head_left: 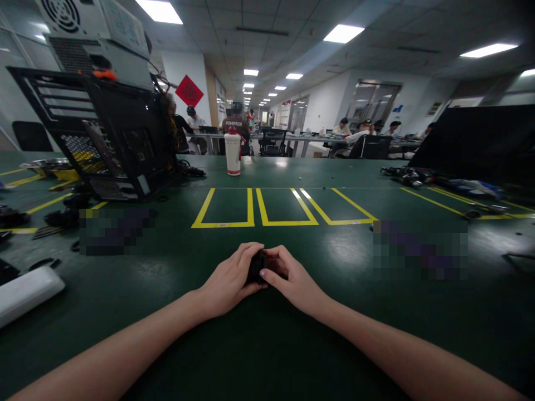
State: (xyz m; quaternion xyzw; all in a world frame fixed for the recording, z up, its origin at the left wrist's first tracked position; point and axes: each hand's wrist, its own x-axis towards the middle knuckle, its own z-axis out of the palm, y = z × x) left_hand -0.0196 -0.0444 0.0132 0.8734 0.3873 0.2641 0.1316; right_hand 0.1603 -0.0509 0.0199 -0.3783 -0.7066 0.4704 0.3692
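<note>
Your left-hand grip (225, 285) is closed around a small black object (256, 269), fingers draped over its left side and top, thumb tucked beneath. Your right-hand grip (298, 283) is narrow on the same piece, thumb against its right edge and fingers curled at its upper right. The object sits between your two hands, just below the centre of the frame. The part you leave showing is taller than wide, so its visible length runs roughly up and down the frame; with your fingers covering the rest, you cannot tell its full long axis or which end is its front.

Around your forearms is the dark green worktop (259, 351). Just beyond your hands, yellow tape outlines (250, 209) cross the middle of the frame, and past them a white cup (233, 156) with a red lid stands upright. At upper left you have an open black computer case (146, 139) with a grey metal box (127, 25) on top. A white block (31, 294) lies at the left edge, slanting up to the right. A black panel (472, 139) leans at upper right. Far back, people (237, 127) sit at desks.
</note>
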